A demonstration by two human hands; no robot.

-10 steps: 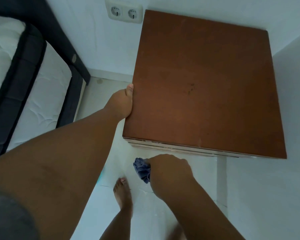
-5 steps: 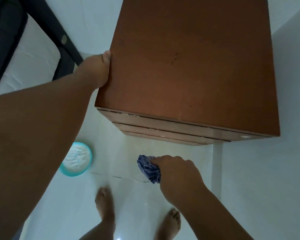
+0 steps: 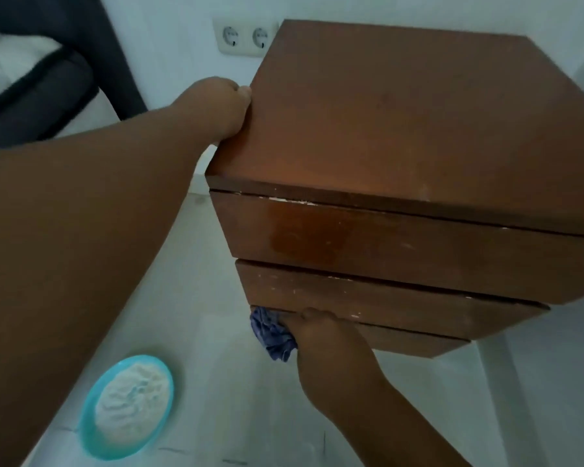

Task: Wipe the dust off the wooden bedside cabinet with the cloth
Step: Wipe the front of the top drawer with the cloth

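From the head view, a brown wooden bedside cabinet [image 3: 402, 136] is seen from above and in front. It is shaped like a box, with a flat, smooth square top and three long drawer fronts stacked one under the other. Thin dark gaps are seen between the drawers, and small white chips and scratches are seen along their edges. The left hand [image 3: 225, 107] is closed around the left side edge of the cabinet top, with the thumb laid on the top and the other fingers hidden behind the side. The right hand [image 3: 321, 335] is closed tightly on a blue cloth [image 3: 272, 333], which is soft and crumpled into a bunch. The cloth is pressed against the left end of the lowest drawer front, close to the floor. A round teal bowl [image 3: 90, 429] is set on the pale tiled floor [image 3: 213, 298], well apart from the cabinet, and it is filled with a white powder that looks lumpy. A white double wall socket [image 3: 245, 37] is seen on the wall just beside the back left corner of the cabinet. A dark bed frame with a white quilted mattress [image 3: 11, 59] is seen at the upper left.
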